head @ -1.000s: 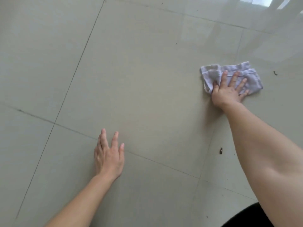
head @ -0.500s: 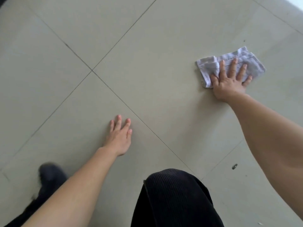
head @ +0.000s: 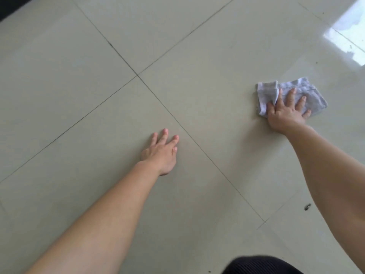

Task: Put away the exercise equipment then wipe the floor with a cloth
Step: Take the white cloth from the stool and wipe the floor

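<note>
**Two hands flat on the tiles, one pressing the cloth**

Both arms reach forward and down over a pale tiled floor (head: 79, 107). The right hand (head: 284, 113) lies on a crumpled grey-white cloth (head: 314, 97), fingers straight and spread, palm at the near edge of the fabric and fingertips pointing away from the person; no finger curls round the cloth, the hand only presses it flat against the tile; a fold of fabric stands up beside the forefinger and hides part of it. The cloth sits on the right of the view on a glossy tile, with a bright patch of reflected light (head: 347, 40) further off; it lies well apart from the left hand (head: 160, 153). That hand rests palm-down on the bare floor near the middle of the view, fingers straight and slightly fanned, holding nothing; it lies just beside a dark grout line (head: 197, 144), which runs diagonally between the two hands and meets another at a crossing (head: 137, 75) beyond the left fingertips. A small dark speck (head: 307, 207) lies on the tile just beside the right forearm; a dark ribbed garment (head: 260, 265) shows at the bottom edge; a dark strip (head: 11, 6) fills the top-left corner, too little of it in view to tell what it is.
</note>
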Available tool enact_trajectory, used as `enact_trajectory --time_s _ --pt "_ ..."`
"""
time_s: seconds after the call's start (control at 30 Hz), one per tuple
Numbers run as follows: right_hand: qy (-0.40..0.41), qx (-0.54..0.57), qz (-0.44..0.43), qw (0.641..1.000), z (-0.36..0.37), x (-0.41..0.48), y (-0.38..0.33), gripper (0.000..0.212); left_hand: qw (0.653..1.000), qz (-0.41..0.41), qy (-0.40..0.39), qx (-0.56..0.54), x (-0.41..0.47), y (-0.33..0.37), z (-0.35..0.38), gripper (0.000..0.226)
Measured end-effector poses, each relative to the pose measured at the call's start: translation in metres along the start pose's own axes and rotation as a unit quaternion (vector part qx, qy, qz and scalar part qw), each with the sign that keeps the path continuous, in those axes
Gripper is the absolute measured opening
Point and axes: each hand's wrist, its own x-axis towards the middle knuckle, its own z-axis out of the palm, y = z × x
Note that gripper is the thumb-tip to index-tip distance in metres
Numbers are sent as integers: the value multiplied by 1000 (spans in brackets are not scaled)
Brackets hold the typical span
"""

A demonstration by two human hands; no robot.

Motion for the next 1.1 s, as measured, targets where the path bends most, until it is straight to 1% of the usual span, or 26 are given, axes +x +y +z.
enact_trajectory --time_s 0.07,0.17,0.23,0.27,0.33,0.43,0.47,0.53,0.6,0.67,0.77,0.87,0.93,0.97,1.03,1.07,1.1 --pt "-5 -12 -43 999 19 -31 -25 62 1000 22 18 -7 3 -8 -6 49" --pt "-38 -59 -143 987 65 -100 -68 63 995 59 52 -68 6 -29 -9 46" --pt "-48 -99 -211 971 96 -144 -91 64 986 81 111 -90 -1 -51 3 42" --pt "-51 -108 -226 967 105 -156 -99 63 981 84 156 -80 -9 -65 12 41" --pt "-46 -99 -218 970 104 -159 -115 62 968 61 233 -62 -32 -99 34 37" --pt "-39 -91 -187 977 91 -141 -147 62 955 -22 291 -51 -67 -166 65 38" --pt "-41 -95 -186 977 90 -134 -161 62 955 -58 288 -39 -77 -189 75 41" --pt "-29 -106 -194 975 88 -117 -194 62 964 -97 245 -23 -91 -224 88 47" --pt "-16 -117 -209 971 83 -102 -236 61 974 -84 209 -17 -91 -241 93 53" --pt "-12 -143 -237 961 83 -96 -282 61 980 -78 179 -38 -83 -246 89 54" --pt "-24 -200 -314 928 104 -117 -335 61 988 -74 123 -60 -81 -252 81 55" --pt "-49 -243 -384 889 132 -163 -346 63 994 -59 67 -64 -83 -261 67 56" --pt "-68 -274 -402 871 143 -179 -337 66 995 -44 42 -74 -82 -268 49 55" --pt "-77 -292 -402 864 143 -185 -332 69 994 -32 30 -105 -81 -275 38 53" --pt "-73 -304 -395 864 142 -190 -325 79 976 -32 32 -213 -85 -294 19 45" --pt "-63 -301 -382 872 143 -191 -327 76 967 -37 54 -248 -90 -308 15 43" --pt "-47 -292 -364 883 145 -193 -331 70 963 -40 81 -253 -97 -323 12 43"
